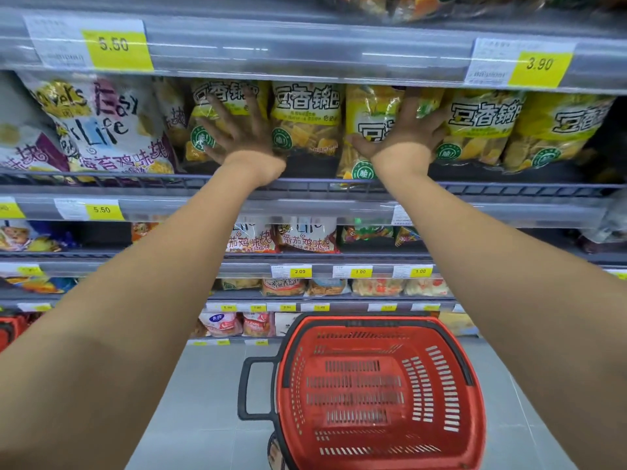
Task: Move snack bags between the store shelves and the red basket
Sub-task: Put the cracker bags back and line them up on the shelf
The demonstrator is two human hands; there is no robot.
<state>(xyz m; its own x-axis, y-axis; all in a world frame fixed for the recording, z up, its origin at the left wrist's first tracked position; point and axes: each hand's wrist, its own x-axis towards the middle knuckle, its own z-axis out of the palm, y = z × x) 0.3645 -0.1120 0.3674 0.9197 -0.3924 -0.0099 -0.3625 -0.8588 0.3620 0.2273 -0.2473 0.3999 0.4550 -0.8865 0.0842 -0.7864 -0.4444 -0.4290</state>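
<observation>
Looking like a grocery/convenience shop, snack aisle: grey shelves running in tiers w/ packaged snack bags standing in rows, yellow price tags showing 5.50 & 3.90 along the rails, red basket sitting on the tiled floor.

Yellow bags: yellow tops, clear lower parts, black characters edged white, green round badges.
White bag: white, dark and purple lettering, gold patch at upper left.
Basket: red, slotted walls, black rim and handle.
Price tags: yellow on white.
Shelf rails: grey.
Floor: pale grey.
</observation>
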